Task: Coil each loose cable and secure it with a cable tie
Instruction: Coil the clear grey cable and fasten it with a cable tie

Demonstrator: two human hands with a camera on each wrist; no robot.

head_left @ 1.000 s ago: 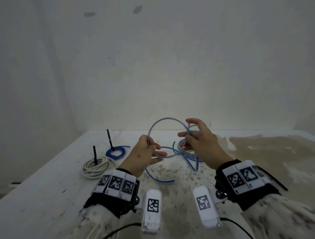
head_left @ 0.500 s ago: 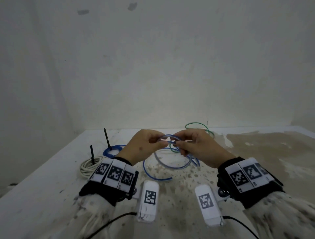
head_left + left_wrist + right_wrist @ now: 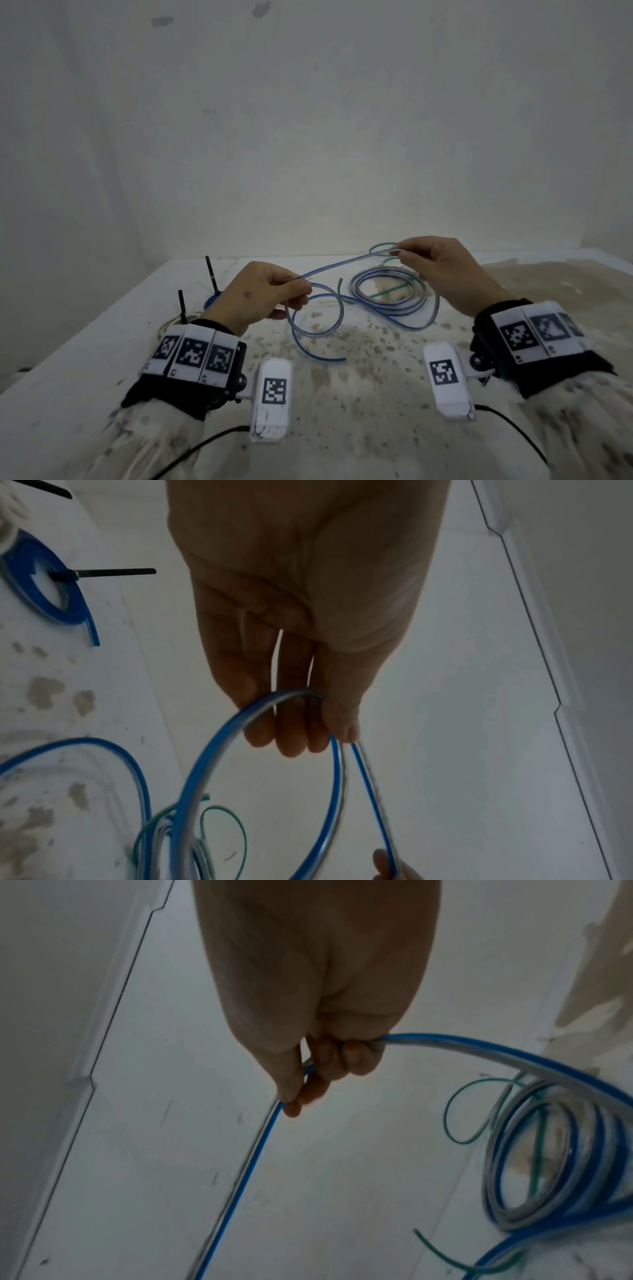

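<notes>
A long blue-and-clear cable runs taut between my two hands above the white table. My left hand pinches one small loop of it between thumb and fingers, and the loop's free end trails onto the table. My right hand pinches the cable further along, raised at the back right. The rest of the blue cable lies in loose coils under that hand. A thin green cable is tangled through those coils.
At the back left lie a tied blue coil and a tied white coil, each with a black cable tie tail standing up. The wall rises just behind the table. The table's right part is stained brown.
My hands, close together on a small loop half a second ago, have drawn apart. The right hand rose to the back right, pulling a straight length of cable out.
</notes>
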